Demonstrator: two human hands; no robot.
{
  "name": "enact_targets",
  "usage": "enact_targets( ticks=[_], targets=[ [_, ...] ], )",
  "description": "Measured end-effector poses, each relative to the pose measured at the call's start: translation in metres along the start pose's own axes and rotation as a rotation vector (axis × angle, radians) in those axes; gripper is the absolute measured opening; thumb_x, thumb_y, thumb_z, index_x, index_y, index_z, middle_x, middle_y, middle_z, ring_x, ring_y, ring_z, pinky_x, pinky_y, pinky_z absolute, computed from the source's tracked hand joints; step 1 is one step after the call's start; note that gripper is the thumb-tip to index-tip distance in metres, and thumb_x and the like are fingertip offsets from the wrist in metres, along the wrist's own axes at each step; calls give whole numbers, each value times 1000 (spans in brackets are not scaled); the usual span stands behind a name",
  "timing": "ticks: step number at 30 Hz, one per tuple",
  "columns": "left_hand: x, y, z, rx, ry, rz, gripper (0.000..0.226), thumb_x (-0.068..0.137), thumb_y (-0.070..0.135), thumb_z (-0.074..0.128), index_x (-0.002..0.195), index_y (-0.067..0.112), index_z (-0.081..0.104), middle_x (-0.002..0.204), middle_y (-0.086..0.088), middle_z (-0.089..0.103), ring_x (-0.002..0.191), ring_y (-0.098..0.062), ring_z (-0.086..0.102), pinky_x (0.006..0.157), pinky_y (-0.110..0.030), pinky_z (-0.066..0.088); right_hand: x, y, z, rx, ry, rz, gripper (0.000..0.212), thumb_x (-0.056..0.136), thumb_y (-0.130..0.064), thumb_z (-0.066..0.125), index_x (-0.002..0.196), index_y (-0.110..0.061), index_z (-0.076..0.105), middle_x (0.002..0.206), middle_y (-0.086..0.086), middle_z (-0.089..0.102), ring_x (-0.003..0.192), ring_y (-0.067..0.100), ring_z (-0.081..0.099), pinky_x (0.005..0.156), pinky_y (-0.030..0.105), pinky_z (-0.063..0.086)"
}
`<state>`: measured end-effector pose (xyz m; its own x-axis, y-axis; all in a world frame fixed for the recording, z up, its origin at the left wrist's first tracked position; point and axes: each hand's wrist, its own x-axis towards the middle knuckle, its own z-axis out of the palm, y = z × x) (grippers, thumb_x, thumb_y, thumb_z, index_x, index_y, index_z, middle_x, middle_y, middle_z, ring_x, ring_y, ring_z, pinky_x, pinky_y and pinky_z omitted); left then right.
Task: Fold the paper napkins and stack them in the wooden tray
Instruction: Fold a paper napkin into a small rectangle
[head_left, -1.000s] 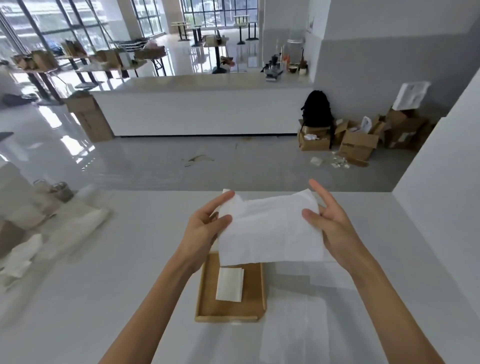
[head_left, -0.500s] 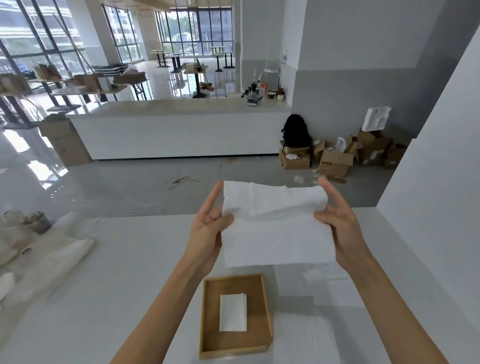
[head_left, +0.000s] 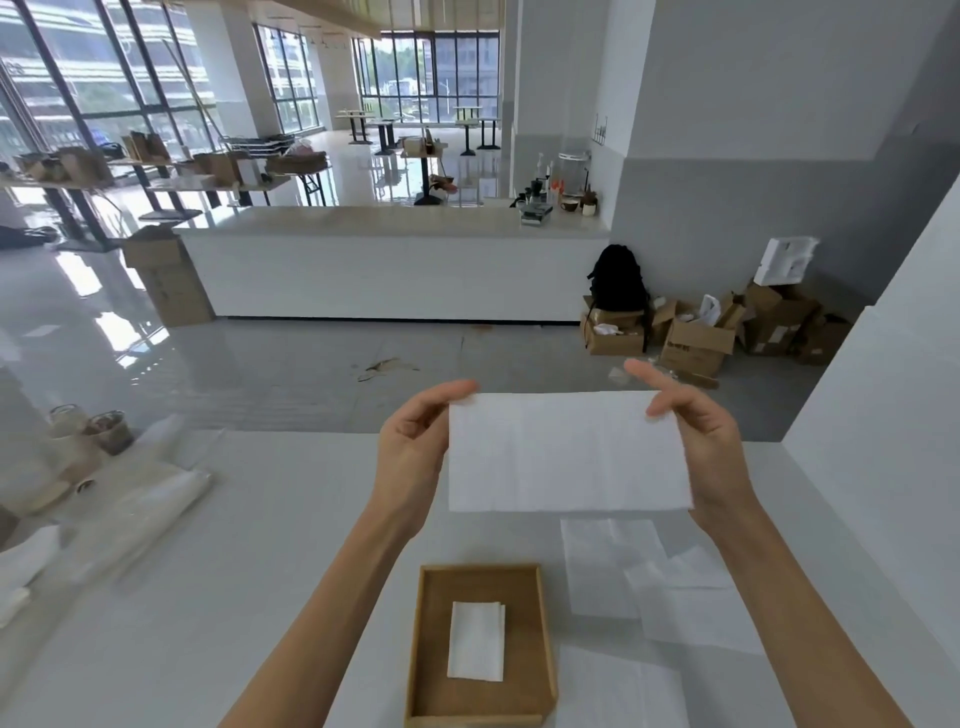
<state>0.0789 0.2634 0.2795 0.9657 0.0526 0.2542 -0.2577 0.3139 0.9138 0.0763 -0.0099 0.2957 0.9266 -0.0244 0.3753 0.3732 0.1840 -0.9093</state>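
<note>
Item: paper napkin (head_left: 566, 451), held in the air above the white table (head_left: 260, 571), beyond the wooden tray (head_left: 545, 623), as a wide flat rectangle. Left hand (head_left: 410, 457) pinched the upper left corner between thumb and forefinger; right hand (head_left: 696, 441) pinched the upper right corner likewise, forefinger extended above the edge. Tray contents: one folded napkin (head_left: 476, 640), lying flat near the middle. Unfolded napkins (head_left: 639, 582) lay overlapping on the table just right of the tray. Handling note, as judgement: the next fold would go best with the two short edges brought together squarely, corners matched before the crease was pressed, and tension kept light, since thin paper of this kind likely tears or skews. Comparison with half a second prior: the sheet then hung taller, with a rumpled top edge; at this moment it stood shorter with a straight top edge, apparently halved; the hands kept their corner grips.
</note>
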Motion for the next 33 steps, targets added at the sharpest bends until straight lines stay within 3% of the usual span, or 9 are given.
enact_targets(
  ticks=[3, 6, 9, 13, 20, 24, 28, 31, 33],
  targets=[
    [5, 1, -2, 51, 0, 18, 29, 97, 3, 60, 92, 23, 80, 121, 3, 74, 116, -20, 67, 90, -34, 54, 4, 0, -4, 43, -20, 63, 55, 97, 15, 42, 66, -22, 69, 125, -3, 71, 117, 18, 67, 81, 37, 58],
    [8, -1, -2, 85, 32, 16, 29, 98, 3, 60, 91, 23, 79, 117, 1, 76, 111, -21, 69, 91, -38, 53, 5, 2, -10, -65, 6, 111, 50, 98, 8, 47, 70, -24, 72, 98, -10, 75, 94, 28, 66, 72, 43, 50],
    [10, -1, -2, 97, 56, 5, 27, 97, 4, 60, 94, 23, 80, 111, -3, 77, 105, -24, 70, 88, -40, 54, 6, 2, -15, -161, 18, 111, 52, 98, 7, 50, 71, -28, 78, 83, -13, 75, 79, 14, 69, 63, 26, 55],
    [13, -1, -1, 126, 62, -8, 27, 98, 3, 61, 97, 22, 81, 110, -4, 78, 105, -26, 72, 89, -40, 56, 7, 3, -21, -200, 15, 95, 50, 97, 8, 52, 75, -27, 81, 87, -9, 78, 81, 7, 74, 66, 16, 57],
    [16, -1, 4, 155, 74, 2, 29, 98, 3, 60, 97, 23, 81, 108, -3, 79, 103, -25, 73, 89, -40, 58, 12, 2, -26, -51, -27, 174, 46, 102, 4, 35, 94, -10, 78, 97, 1, 78, 94, 18, 72, 80, 25, 60],
    [16, 0, 3, 154, 68, 12, 31, 97, 3, 61, 96, 25, 81, 106, -1, 80, 102, -21, 75, 85, -32, 59, 10, 1, -15, -349, 74, 108, 19, 100, -19, 59, 96, -25, 77, 94, -12, 77, 90, 7, 72, 74, 16, 58],
    [11, -1, -1, 200, 103, -16, 31, 98, 0, 59, 97, 23, 80, 100, -2, 81, 95, -17, 75, 86, -30, 60, 14, -2, -4, -456, 120, -14, 19, 95, -13, 67, 112, -21, 69, 101, -4, 71, 92, 9, 67, 77, 23, 58],
    [6, -4, -3, 471, 148, 25, 35, 100, 1, 53, 106, 30, 73, 104, 2, 76, 99, -13, 71, 90, -26, 56, 25, -20, 4, -585, 17, -134, 27, 96, -18, 66, 119, -31, 64, 106, -9, 69, 95, 4, 64, 81, 18, 54],
    [7, -4, 5, 613, 12, 73, 26, 102, 14, 57, 122, 28, 67, 125, 7, 68, 118, -8, 62, 101, -21, 46, 37, -39, 13, -676, -171, -137, 36, 95, -21, 66, 125, -40, 59, 103, -10, 72, 95, 6, 66, 83, 17, 51]
  ],
)
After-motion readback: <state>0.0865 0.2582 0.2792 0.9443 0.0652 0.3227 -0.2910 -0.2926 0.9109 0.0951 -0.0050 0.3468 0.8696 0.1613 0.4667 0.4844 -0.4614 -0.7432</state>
